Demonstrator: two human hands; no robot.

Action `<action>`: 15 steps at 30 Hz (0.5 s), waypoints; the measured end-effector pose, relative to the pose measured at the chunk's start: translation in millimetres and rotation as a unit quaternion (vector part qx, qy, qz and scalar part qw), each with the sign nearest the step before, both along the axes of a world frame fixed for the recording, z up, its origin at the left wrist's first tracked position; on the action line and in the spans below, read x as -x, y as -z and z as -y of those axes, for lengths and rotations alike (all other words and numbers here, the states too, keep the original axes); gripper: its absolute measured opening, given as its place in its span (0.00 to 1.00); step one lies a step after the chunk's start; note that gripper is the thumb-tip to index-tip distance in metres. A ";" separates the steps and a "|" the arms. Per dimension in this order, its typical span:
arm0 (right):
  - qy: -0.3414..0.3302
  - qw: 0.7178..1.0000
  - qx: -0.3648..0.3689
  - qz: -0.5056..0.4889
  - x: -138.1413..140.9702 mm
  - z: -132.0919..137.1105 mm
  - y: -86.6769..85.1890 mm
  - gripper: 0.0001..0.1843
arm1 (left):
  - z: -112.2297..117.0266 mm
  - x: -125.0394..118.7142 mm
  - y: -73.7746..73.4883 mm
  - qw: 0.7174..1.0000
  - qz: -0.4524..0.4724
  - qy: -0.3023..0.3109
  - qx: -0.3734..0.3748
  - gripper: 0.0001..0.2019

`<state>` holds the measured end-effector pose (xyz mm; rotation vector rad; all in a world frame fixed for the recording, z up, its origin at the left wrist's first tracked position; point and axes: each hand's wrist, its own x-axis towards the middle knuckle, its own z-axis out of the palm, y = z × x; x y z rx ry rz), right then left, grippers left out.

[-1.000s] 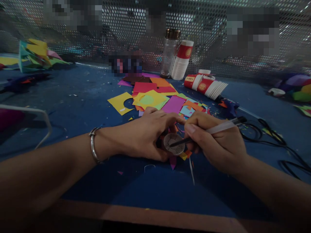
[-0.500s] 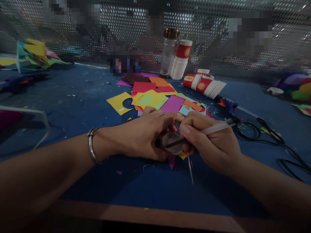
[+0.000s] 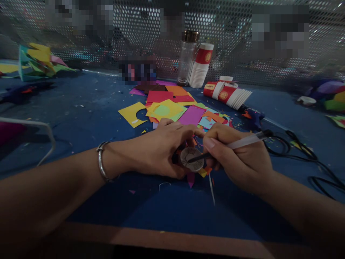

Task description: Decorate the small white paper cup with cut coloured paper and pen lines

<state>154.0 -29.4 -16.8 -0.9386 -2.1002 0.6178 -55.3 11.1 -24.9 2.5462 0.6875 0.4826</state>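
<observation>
My left hand (image 3: 161,151), with a silver bangle at the wrist, curls around what looks like an upturned paper cup (image 3: 196,164). Its pale round face has dark lines radiating from the middle; the fingers hide most of its side. Coloured paper points, one of them purple (image 3: 191,180), stick out from under it. A pen (image 3: 242,141) with a clear barrel is pinched in my right hand (image 3: 234,154). The pen's dark tip end lies over the round face, close to its centre.
Coloured paper sheets and cutouts (image 3: 192,115) lie beyond my hands. Behind them stand a glass bottle (image 3: 185,61) and stacked paper cups (image 3: 201,66); another cup stack (image 3: 226,94) lies sideways. A glue gun (image 3: 253,117) and black cable (image 3: 304,156) are at right, a white wire stand (image 3: 50,140) at left.
My right hand and the pen have shifted slightly right, uncovering more of the lined round face. The left hand has stayed nearly still around the cup.
</observation>
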 end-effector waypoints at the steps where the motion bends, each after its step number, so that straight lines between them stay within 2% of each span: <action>1: -0.002 1.000 -0.002 -0.001 0.2 -0.2 0.1 0.14 | 0.1 -0.2 -0.2 1.000 -0.002 0.000 0.001 0.19; 15: -0.034 0.998 0.033 -0.030 5.2 -0.2 3.9 0.13 | 0.6 -0.3 -1.9 1.000 -0.006 0.007 0.008 0.21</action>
